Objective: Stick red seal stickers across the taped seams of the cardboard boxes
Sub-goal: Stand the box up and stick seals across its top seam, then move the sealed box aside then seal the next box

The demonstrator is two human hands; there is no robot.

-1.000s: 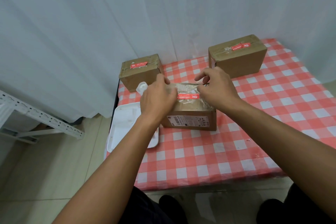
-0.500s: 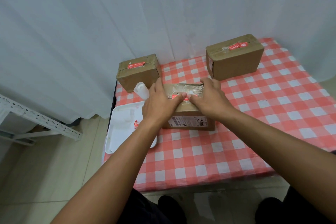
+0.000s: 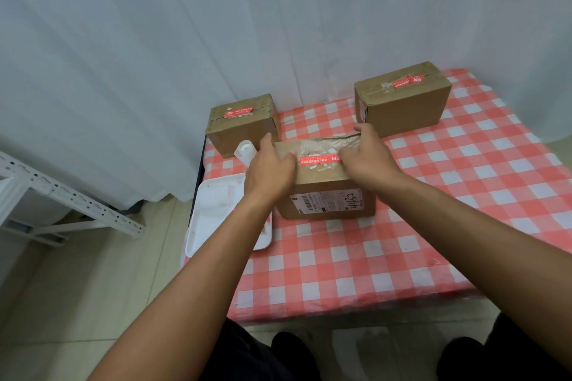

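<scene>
From the head camera, the middle cardboard box [image 3: 325, 195] sits at table centre with a red seal sticker [image 3: 318, 160] across its taped seam, the left hand [image 3: 269, 168] at nine o'clock and right hand [image 3: 366, 158] at three o'clock pressing flat-fingered on its top, apart, the sticker between them.

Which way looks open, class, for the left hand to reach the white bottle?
Probably yes: the left hand rests on the near box, and the white bottle stands just beside it with nothing between.
</scene>
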